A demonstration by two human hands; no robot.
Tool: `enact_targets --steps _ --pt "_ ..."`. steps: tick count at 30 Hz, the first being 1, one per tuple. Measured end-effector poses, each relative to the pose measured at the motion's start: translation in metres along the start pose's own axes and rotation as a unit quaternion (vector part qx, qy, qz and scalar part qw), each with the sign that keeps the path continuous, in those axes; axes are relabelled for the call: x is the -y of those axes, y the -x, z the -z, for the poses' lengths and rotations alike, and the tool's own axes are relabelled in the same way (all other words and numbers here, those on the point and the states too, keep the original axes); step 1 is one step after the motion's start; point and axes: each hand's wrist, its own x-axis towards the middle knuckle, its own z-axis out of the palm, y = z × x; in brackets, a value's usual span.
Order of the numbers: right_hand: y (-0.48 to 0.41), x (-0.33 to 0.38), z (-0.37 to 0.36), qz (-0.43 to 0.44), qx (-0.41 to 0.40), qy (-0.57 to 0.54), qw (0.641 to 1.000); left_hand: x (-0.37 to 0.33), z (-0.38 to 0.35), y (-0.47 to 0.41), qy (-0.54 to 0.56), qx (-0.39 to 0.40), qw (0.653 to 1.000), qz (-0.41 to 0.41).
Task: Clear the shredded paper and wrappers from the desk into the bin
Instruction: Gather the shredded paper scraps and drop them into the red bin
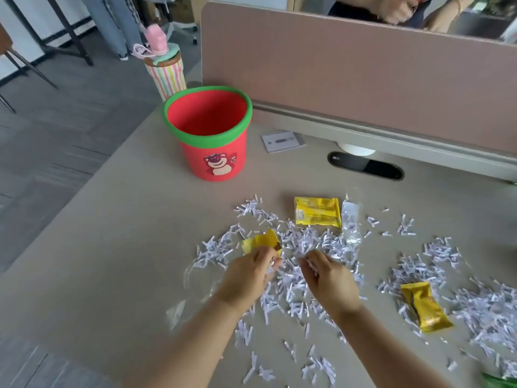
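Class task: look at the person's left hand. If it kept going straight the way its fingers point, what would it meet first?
The left hand points up and slightly right, and the crumpled yellow wrapper lies right at its fingertips, so that probably comes first. Contact may already exist; depth is unclear.

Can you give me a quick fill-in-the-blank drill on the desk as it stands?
1. The red bin has a ____ rim.
2. The bin's inside shows ____ paper.
3. The left hand touches a crumpled ____ wrapper.
4. The right hand is down in the shredded ____.

Missing words: green; no; yellow; paper.
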Motion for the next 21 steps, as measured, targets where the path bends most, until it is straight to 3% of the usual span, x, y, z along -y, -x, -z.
enact_targets --steps 8,12,14,18,21 --pt "-0.105 0.064 0.028 0.012 -0.111 -0.098 0.989 0.056 0.084 -0.08 -0.001 -0.156 0.988 -0.011" --pt "-0.162 0.095 0.028 0.022 -0.136 -0.153 0.979 0.103 0.12 -0.148 0.002 -0.169 0.984 0.049" --pt "-0.183 0.104 0.023 0.031 -0.153 -0.148 0.977 0.124 0.129 -0.184 -0.047 -0.161 0.984 0.065" --pt "-0.212 0.115 0.015 0.045 -0.183 -0.147 0.971 0.157 0.127 -0.228 -0.102 0.045 0.988 0.105" --pt "-0.223 0.12 0.011 0.047 -0.195 -0.149 0.968 0.174 0.123 -0.231 -0.119 0.24 0.954 0.136"
